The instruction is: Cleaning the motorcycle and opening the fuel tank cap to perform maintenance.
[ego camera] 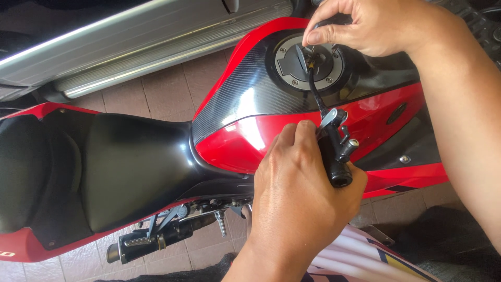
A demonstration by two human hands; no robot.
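Red and carbon-weave bodywork fills the view: a motorcycle fuel tank (271,104) seen from above, with the black seat (104,167) to the left and a tiled floor (167,83) beyond. The left hand (300,193) is wrapped around a black cylindrical part (336,156) with small metal fittings at its upper end, its fingers (295,138) closed firmly on the body so that only the round lower end and the fittings show; it is held just above the red flank of the tank, not resting on it. A short black cable (314,91) runs from that part up to the round metal filler cap (309,61) set into the top of the tank. The right hand (365,26) hovers over the cap with thumb and forefinger pinched narrowly together on something small at the cable's upper end; what exactly they grip is too small to tell. To do this well, the pinching hand seems to need a light, straight hold so the cable end is not bent sharply at the cap, while the other hand should keep the cylinder steady and clear of the paint, since its metal fittings could scratch the glossy red panel. Some slack in the cable would help. A footpeg and exhaust end (151,243) sit below.
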